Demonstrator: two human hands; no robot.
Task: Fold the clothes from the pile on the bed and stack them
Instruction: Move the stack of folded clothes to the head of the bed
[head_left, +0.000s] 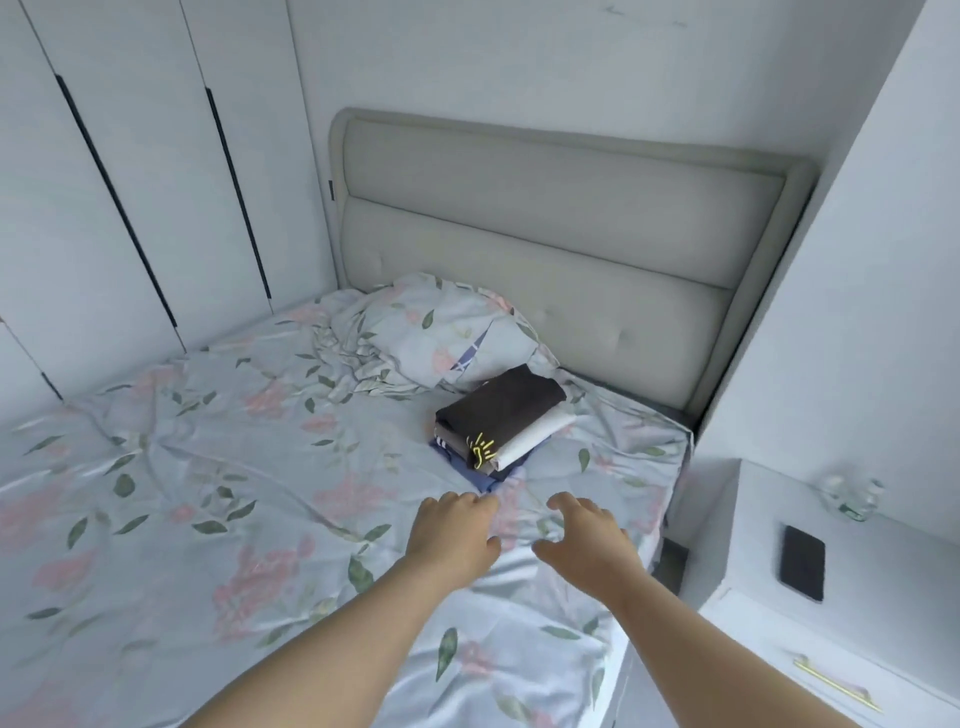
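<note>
Both hands reach forward over the bed (208, 467), palms down, and neither grips anything. The left hand (452, 530) has loosely bent fingers just above the floral sheet. The right hand (587, 540), just beside it, has its fingers spread and slightly curved. The stack of folded clothes (504, 421) lies directly beyond both hands, slightly nearer the left hand. A dark garment lies on top, with white and grey pieces and one piece with a yellow print beneath it, and a blue piece at the bottom. The blue corner nearest the left fingertips lies very close to them; contact cannot be confirmed. Beyond the stack, further from the hands, a rumpled pillow (426, 332) rests against the padded headboard (561, 234). To the right of the right hand stands a white bedside counter (883, 561) bearing a dark phone (802, 562) and a clear glass object (852, 496). Well to the left of the left hand are white wardrobe doors (130, 182).
</note>
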